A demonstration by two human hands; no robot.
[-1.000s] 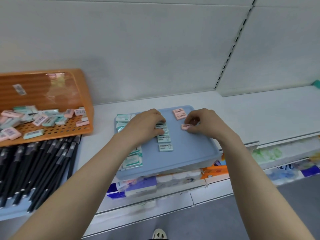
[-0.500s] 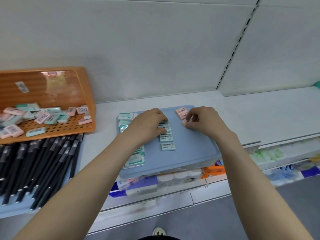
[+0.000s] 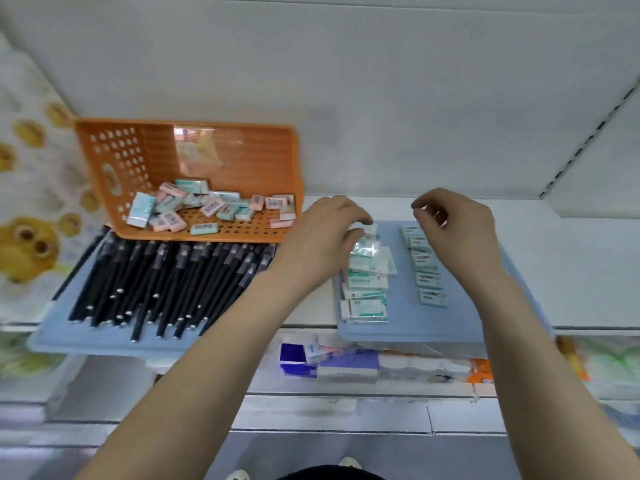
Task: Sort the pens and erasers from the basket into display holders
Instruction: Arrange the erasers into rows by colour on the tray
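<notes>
Left hand [image 3: 329,237] half-curled over green erasers [image 3: 367,271] on blue tray [image 3: 401,317], likely squaring the column; right hand [image 3: 453,226] curled above tray; grip unclear for both. Unsorted erasers [image 3: 207,209] in orange basket [image 3: 259,161] left of tray.

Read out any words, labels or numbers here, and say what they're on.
No text is legible.
Loose erasers in the orange basket: barcode labels, blurred.
Wrapped erasers on the blue tray: print too small.
Sticker on the basket wall: washed out.
Boxes on the lower shelf: blurred.
</notes>
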